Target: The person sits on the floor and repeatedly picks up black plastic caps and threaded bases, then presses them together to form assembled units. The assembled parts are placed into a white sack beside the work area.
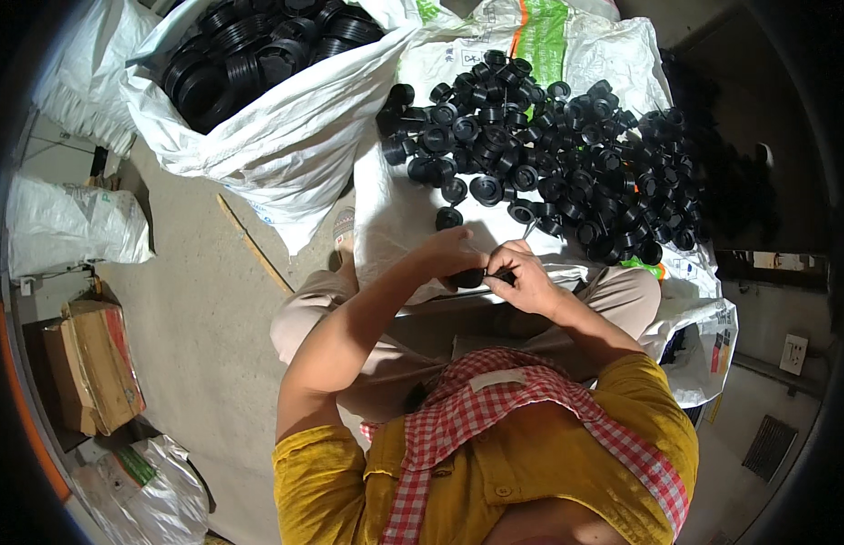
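Above my lap, my left hand (451,252) curls around a black plastic cap (467,278), whose dark round body shows below the fingers. My right hand (524,280) is closed right beside it, its fingertips meeting the cap's edge. A thin, pale, narrow piece (529,231) sticks up past the right fingers; its kind is too small to tell. Just beyond my hands, a heap of black plastic caps (495,145) spreads over a white woven sheet (386,209). One loose cap (449,218) lies close to my left hand.
A large white woven sack (258,154) at the far left holds bigger black ringed parts (278,60). A thin stick (254,243) lies on the floor at left, with a cardboard box (99,368) farther out. Another white sack (704,350) stands by my right knee.
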### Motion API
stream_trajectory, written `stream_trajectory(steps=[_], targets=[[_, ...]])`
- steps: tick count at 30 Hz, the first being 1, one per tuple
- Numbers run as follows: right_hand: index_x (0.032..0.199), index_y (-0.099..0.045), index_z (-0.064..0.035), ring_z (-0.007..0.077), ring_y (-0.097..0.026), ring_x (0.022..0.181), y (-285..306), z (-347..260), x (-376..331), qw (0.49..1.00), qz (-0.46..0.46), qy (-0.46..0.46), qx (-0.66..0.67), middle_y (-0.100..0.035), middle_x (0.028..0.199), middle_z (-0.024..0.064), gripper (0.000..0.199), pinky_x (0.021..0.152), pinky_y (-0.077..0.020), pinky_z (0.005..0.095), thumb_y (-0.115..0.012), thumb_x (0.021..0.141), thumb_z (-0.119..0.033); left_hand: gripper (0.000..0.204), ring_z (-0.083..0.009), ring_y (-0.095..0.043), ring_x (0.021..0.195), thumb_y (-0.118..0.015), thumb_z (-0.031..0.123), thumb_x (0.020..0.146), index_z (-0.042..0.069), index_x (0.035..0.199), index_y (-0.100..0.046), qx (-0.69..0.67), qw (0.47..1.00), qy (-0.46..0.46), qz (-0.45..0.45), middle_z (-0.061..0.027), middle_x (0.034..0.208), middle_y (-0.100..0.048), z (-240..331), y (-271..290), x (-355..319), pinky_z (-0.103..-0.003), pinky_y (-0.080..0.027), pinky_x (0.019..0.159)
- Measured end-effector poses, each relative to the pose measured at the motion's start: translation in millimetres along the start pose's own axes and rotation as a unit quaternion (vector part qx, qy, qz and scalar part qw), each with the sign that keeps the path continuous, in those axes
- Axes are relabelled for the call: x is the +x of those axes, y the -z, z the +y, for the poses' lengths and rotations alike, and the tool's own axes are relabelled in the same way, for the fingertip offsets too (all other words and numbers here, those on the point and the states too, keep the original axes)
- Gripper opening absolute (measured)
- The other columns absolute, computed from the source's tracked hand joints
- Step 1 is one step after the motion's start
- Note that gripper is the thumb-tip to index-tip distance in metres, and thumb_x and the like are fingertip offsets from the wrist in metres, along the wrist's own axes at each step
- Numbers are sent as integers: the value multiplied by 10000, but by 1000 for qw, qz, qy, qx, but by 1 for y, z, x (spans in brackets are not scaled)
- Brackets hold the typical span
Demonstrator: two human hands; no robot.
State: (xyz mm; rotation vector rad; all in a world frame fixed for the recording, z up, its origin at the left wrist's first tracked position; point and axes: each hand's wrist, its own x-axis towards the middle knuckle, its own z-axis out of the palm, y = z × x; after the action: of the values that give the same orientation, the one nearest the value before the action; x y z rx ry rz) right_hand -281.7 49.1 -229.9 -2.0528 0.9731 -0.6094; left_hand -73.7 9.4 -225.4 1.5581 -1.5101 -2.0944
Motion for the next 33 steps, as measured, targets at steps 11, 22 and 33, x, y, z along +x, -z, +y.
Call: stream_trajectory(steps=[11,22,33], targets=[[867,-644,24,219,-632,797,33,-3,-5,905,-133,-269,301,-652,784,99,218,787,-460,348,-635,846,-193,297,-329,-619,832,-693,84,754,71,1000,-529,282,860,-407,125,-111,914,-623,7,-12,-10,-381,-496,704],[829,-537,-88,248,-539,947,-9,1,37,602,245,-70,756,-564,843,50,331,911,-441,401,-547,935,-401,436,-191,-540,1076,-546,136,923,61,1326,-398,-347,913,-216,7,-97,1192,-543,15,-16,-20,-380,-516,861],[1038,-616,-42,225,-592,884,-28,35,70,920,352,-124,-119,-641,957,134,390,802,-463,293,-553,701,144,554,-327,-508,1040,-692,-8,651,160,1163,-562,329,786,-372,370,-181,1158,-505,11,-25,-30,-425,-401,924]])
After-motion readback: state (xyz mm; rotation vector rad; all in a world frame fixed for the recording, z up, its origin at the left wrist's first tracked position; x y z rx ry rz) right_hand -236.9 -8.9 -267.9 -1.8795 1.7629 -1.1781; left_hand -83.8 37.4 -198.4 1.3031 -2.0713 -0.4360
